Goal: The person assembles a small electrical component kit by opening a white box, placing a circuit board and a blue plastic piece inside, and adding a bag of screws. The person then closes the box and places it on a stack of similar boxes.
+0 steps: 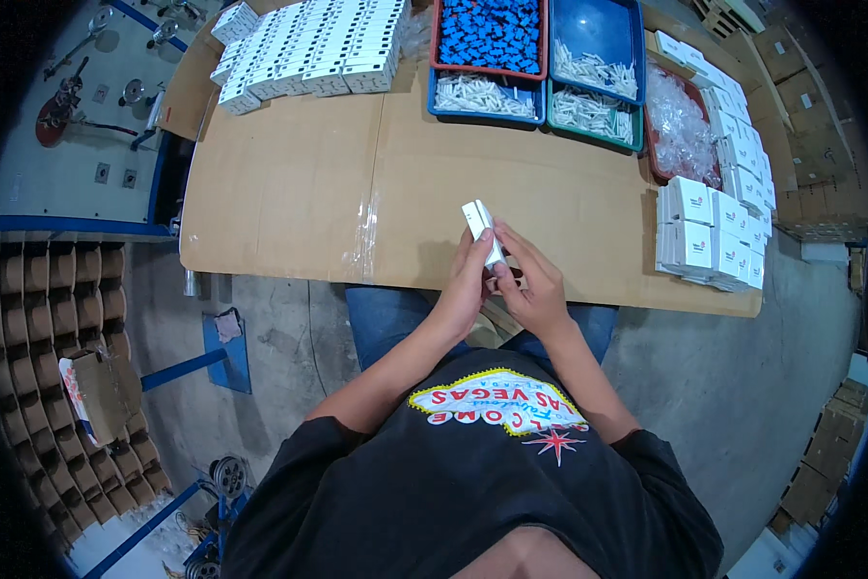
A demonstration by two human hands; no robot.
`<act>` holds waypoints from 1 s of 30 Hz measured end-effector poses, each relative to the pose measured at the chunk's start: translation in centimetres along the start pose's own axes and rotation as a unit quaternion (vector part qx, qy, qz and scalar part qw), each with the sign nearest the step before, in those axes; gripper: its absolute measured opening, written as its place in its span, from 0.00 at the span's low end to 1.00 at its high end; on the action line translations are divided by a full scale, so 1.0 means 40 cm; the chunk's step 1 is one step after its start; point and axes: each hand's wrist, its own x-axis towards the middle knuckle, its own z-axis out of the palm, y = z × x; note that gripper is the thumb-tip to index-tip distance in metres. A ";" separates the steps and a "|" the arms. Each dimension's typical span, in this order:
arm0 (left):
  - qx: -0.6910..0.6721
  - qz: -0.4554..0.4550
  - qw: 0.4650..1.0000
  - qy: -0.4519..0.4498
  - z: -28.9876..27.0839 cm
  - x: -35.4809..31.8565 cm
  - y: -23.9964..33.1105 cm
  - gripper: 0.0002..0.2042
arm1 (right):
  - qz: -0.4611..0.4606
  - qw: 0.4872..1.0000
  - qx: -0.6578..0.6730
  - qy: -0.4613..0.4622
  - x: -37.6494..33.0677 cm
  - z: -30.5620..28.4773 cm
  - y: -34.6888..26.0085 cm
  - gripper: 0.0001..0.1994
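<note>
A small white box (pixel 479 221) stands tilted between my two hands, just above the near edge of the cardboard-covered table (pixel 289 183). My left hand (pixel 466 282) grips it from the left side, thumb along its face. From the right, my right hand (pixel 533 284) closes on the same box, fingers meeting near its lower end. The lower part of the box is partly hidden by my fingers and thumbs.
Rows of white boxes (pixel 308 48) fill the back left. Stacked trays at the back hold blue pieces (pixel 490 35) and white sticks (pixel 593 72). A red tray (pixel 680 121) of clear plastic bags and stacked white boxes (pixel 709 232) stand right. Cardboard dividers (pixel 57 318) are at far left.
</note>
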 end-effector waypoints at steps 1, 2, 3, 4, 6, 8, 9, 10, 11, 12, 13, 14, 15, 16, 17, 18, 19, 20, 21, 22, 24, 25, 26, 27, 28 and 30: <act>0.016 0.011 1.000 0.022 0.001 -0.001 -0.003 0.25 | 0.003 1.000 0.006 0.003 -0.002 0.009 -0.005 0.23; 0.022 0.026 0.999 0.023 0.005 -0.002 -0.003 0.24 | 0.006 1.000 0.012 0.007 -0.003 0.017 -0.010 0.23; 0.028 0.041 0.998 0.025 0.012 -0.005 0.001 0.23 | 0.009 1.000 0.017 0.010 -0.004 0.022 -0.013 0.22; 0.033 0.054 0.998 0.027 0.016 -0.009 0.004 0.22 | 0.008 1.000 0.013 0.007 -0.006 0.022 -0.014 0.22; 0.068 0.091 0.993 0.034 0.014 -0.006 0.004 0.21 | 0.004 1.000 0.004 0.001 -0.003 0.020 -0.014 0.22; 0.080 0.101 0.991 0.039 0.014 -0.006 0.000 0.21 | 0.010 1.000 0.005 0.001 -0.007 0.027 -0.011 0.22; 0.077 0.093 0.992 0.042 0.012 -0.008 -0.002 0.21 | 0.012 1.000 0.005 0.001 -0.012 0.030 -0.011 0.22; 0.073 0.090 0.992 0.045 0.012 -0.006 0.001 0.21 | 0.007 1.000 0.000 0.002 -0.011 0.032 -0.012 0.22; 0.063 0.083 0.994 0.043 0.013 -0.007 0.002 0.21 | 0.001 1.000 -0.005 0.003 -0.011 0.033 -0.012 0.22; 0.054 0.076 0.995 0.042 0.014 -0.009 0.001 0.22 | -0.004 1.000 -0.011 0.004 -0.011 0.034 -0.012 0.22; 0.044 0.068 0.996 0.041 0.015 -0.009 0.002 0.22 | 0.005 1.000 -0.008 0.002 -0.012 0.035 -0.011 0.22; 0.043 0.076 0.995 0.048 0.017 -0.008 0.001 0.22 | 0.014 1.000 -0.004 -0.001 -0.014 0.035 -0.008 0.21; 0.042 0.084 0.994 0.056 0.020 -0.006 0.000 0.23 | 0.023 1.000 -0.001 -0.003 -0.015 0.036 -0.008 0.21; 0.041 0.091 0.993 0.064 0.021 -0.003 -0.003 0.23 | 0.031 0.999 -0.006 -0.003 -0.016 0.036 -0.010 0.21; 0.042 0.103 0.992 0.061 0.021 0.000 -0.008 0.23 | 0.039 0.999 -0.012 -0.003 -0.018 0.036 -0.012 0.21; 0.042 0.115 0.991 0.059 0.020 0.005 -0.014 0.23 | 0.047 0.999 -0.017 -0.003 -0.018 0.037 -0.014 0.21; 0.042 0.127 0.989 0.056 0.018 0.009 -0.019 0.23 | 0.039 0.999 -0.024 -0.001 -0.018 0.039 -0.011 0.21; 0.055 0.127 0.989 0.056 0.016 0.013 -0.020 0.22 | 0.032 0.999 -0.032 0.001 -0.019 0.043 -0.006 0.20; 0.068 0.127 0.988 0.055 0.014 0.016 -0.021 0.22 | 0.024 0.999 -0.039 0.003 -0.020 0.046 -0.002 0.20; 0.080 0.126 0.987 0.055 0.013 0.017 -0.021 0.22 | 0.022 0.999 -0.046 0.004 -0.021 0.048 -0.001 0.20; 0.085 0.147 0.982 0.080 0.029 0.014 -0.020 0.20 | 0.018 0.998 -0.058 0.005 -0.021 0.051 -0.001 0.20; 0.088 0.156 0.979 0.093 0.034 0.013 -0.023 0.20 | 0.010 0.998 -0.057 0.013 -0.022 0.054 -0.001 0.20; 0.084 0.155 0.980 0.090 0.033 0.013 -0.026 0.20 | 0.002 0.998 -0.057 0.021 -0.020 0.057 -0.002 0.20; 0.080 0.154 0.981 0.087 0.032 0.015 -0.028 0.20 | -0.006 0.998 -0.056 0.030 -0.019 0.059 -0.002 0.20; 0.075 0.153 0.982 0.086 0.030 0.015 -0.030 0.20 | -0.004 0.997 -0.067 0.024 -0.022 0.059 0.001 0.19; 0.066 0.133 0.985 0.087 0.022 0.015 -0.037 0.17 | -0.001 0.996 -0.091 0.011 -0.030 0.057 0.006 0.19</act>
